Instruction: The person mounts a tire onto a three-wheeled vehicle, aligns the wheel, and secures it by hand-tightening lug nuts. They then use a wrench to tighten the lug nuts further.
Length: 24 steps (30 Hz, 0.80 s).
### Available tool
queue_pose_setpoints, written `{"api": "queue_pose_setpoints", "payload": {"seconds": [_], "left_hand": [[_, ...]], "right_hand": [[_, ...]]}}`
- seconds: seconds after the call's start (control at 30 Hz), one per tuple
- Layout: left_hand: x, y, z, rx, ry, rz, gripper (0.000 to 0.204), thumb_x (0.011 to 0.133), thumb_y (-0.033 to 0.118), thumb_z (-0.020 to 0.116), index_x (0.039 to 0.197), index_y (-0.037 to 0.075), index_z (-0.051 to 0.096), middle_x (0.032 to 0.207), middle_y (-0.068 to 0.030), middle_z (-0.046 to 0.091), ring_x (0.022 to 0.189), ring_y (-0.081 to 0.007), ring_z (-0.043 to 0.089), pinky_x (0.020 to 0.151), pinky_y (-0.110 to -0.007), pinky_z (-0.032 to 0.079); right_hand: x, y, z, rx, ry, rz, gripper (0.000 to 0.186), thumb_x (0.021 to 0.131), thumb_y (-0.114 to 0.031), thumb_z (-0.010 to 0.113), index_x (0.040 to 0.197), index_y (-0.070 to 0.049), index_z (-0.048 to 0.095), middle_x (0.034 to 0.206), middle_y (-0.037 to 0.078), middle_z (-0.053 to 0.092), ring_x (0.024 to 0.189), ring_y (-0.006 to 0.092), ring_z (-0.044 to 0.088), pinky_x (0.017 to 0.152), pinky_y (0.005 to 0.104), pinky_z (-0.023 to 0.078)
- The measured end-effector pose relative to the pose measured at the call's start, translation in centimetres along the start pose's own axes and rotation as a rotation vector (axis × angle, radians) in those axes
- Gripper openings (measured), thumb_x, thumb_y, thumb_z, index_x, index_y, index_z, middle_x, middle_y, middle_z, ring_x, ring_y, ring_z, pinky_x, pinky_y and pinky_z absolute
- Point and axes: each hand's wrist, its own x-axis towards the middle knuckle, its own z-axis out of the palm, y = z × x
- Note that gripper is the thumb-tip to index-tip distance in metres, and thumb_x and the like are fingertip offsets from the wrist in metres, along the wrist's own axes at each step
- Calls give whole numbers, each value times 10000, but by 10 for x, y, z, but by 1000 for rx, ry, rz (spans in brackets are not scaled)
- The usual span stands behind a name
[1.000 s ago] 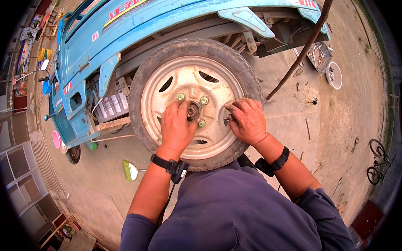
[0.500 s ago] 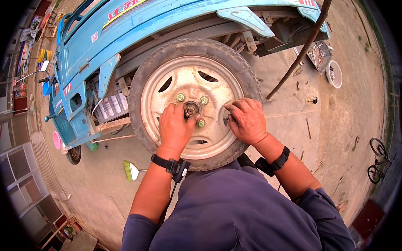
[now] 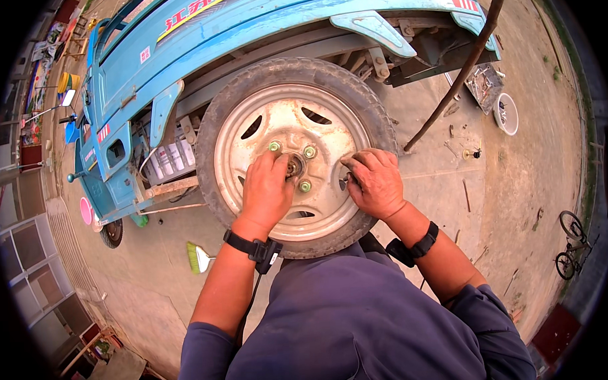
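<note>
A wheel [image 3: 256,148] with a dark tyre and a pale, rust-stained rim stands upright in front of me against a blue cargo vehicle [image 3: 129,82]. Green-tinted lug nuts [image 3: 310,151] surround its hub [image 3: 295,165]. My left hand [image 3: 266,190] is closed, fingertips and thumb beside the hub's left edge; it covers part of the bolt circle, and whatever it pinches is hidden. At the rim's right side, by a vent slot, my right hand [image 3: 375,185] is closed with thumb and fingers together. Something small and dark shows at its fingertips, too small to name.
A wooden pole [image 3: 457,81] leans down to the ground on the right. Beyond it are a tray of tools [image 3: 484,86] and a white basin [image 3: 506,113]. A green broom head [image 3: 199,258] lies at left; a bicycle [image 3: 572,243] is far right.
My left hand's fingers have shifted slightly up and right, covering more of the hub. The right hand stays at the rim's right side.
</note>
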Motion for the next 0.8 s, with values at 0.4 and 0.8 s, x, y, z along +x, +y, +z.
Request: {"api": "queue_pose_setpoints", "payload": {"seconds": [0.4,0.8], "left_hand": [[-2,-2,7,29,-26,-20,472,749,157,865,1123,3,622,1086,-188,587,988,-416,602,862,-489,502],[-5,2,5,8,-45,-154,430,771,124,841,1127,1,635,1076,-193,596,1008,-407,602,875,-480,503]], "right_hand": [[-2,1,1,45,-10,13,435,756,-131,731,1188,-161,692,1103,44,657,1126,279,597,976,453,432],[0,0,-1,19,-1,2,408,746,-151,734,1152,-148,703,1079,40,657,1102,264,608,961,431,440]]}}
